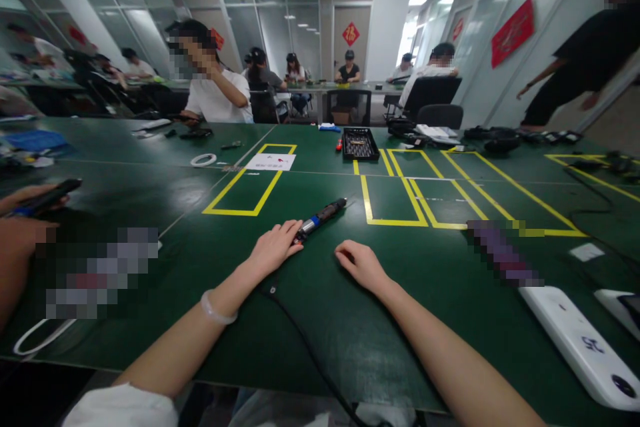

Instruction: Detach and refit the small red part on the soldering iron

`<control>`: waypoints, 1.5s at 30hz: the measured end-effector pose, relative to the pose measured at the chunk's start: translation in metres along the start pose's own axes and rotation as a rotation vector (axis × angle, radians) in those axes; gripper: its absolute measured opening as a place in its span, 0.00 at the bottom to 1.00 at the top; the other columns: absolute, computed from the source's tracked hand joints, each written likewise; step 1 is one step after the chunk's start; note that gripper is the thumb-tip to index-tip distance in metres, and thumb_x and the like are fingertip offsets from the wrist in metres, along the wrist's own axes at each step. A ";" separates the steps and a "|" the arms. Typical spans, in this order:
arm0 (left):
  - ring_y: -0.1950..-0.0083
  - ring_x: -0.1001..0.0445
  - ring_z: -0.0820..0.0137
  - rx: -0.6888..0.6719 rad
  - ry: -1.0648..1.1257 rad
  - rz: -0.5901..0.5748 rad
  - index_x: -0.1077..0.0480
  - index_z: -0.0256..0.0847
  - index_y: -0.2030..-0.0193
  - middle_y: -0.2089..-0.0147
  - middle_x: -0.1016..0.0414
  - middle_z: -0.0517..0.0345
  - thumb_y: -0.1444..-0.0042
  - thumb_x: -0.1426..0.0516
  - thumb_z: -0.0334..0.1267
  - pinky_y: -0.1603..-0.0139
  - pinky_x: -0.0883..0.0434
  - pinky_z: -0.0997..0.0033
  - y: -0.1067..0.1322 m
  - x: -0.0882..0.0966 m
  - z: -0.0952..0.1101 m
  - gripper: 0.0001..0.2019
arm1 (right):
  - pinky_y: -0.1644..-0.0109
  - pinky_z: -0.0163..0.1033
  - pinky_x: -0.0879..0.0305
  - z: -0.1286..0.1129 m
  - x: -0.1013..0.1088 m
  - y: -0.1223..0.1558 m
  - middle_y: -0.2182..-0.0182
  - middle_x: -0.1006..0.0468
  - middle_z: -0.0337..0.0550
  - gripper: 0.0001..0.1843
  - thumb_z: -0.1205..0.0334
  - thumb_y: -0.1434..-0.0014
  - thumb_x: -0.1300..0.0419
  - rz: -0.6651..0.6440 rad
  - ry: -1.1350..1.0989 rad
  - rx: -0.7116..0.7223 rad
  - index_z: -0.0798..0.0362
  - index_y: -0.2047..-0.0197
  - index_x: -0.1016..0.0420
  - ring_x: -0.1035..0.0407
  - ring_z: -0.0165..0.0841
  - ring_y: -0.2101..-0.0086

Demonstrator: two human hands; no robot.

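An electric screwdriver (323,216) with a dark body, a blue and silver band and a thin bit lies on the green table, its tip pointing away to the right. My left hand (275,247) is closed over its rear end, fingers on top and thumb on the near side. A black cable (300,330) runs from below that hand toward the table's front edge. To the right of the screwdriver, and apart from it, my right hand (361,263) rests on the table with its fingers curled in; nothing shows in them.
Yellow tape outlines (395,221) mark the table, one with a paper sheet (271,161) on it. Farther back stands a black tray (361,144) of small parts. A white power bank-like device (575,340) lies right; another person's hand (35,200) holds a dark tool at left.
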State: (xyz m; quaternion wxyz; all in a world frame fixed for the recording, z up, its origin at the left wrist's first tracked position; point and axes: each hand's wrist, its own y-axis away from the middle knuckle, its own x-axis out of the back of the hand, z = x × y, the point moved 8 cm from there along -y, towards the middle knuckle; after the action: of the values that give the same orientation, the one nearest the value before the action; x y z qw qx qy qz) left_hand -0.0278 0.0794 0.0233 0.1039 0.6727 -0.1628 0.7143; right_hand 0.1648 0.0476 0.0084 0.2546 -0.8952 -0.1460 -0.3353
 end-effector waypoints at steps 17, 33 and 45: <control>0.42 0.34 0.45 0.545 -0.006 -0.075 0.46 0.43 0.32 0.31 0.46 0.41 0.39 0.56 0.56 0.47 0.34 0.50 0.040 -0.004 -0.237 0.32 | 0.67 0.33 0.44 0.006 -0.007 -0.001 0.72 0.27 0.38 0.06 0.64 0.38 0.44 -0.039 0.022 -0.042 0.52 0.67 0.31 0.34 0.30 0.71; 0.53 0.27 0.52 0.668 -0.196 0.077 0.34 0.36 0.49 0.51 0.28 0.40 0.39 0.52 0.47 0.58 0.30 0.58 0.054 0.025 -0.198 0.19 | 0.66 0.33 0.43 0.004 -0.008 0.000 0.71 0.27 0.38 0.05 0.65 0.38 0.44 -0.052 0.026 -0.018 0.53 0.67 0.30 0.33 0.29 0.70; 0.54 0.26 0.54 0.654 -0.083 0.364 0.33 0.37 0.48 0.53 0.25 0.42 0.36 0.56 0.46 0.57 0.31 0.61 0.046 0.039 -0.174 0.20 | 0.67 0.32 0.45 0.008 -0.009 0.001 0.72 0.27 0.38 0.07 0.64 0.37 0.44 -0.067 0.045 -0.025 0.53 0.69 0.30 0.34 0.29 0.71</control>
State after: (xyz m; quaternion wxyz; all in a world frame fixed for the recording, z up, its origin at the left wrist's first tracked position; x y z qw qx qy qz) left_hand -0.2088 0.0990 0.0505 -0.2520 0.6588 -0.0470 0.7073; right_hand 0.1626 0.0506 -0.0027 0.2356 -0.8851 -0.1658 -0.3655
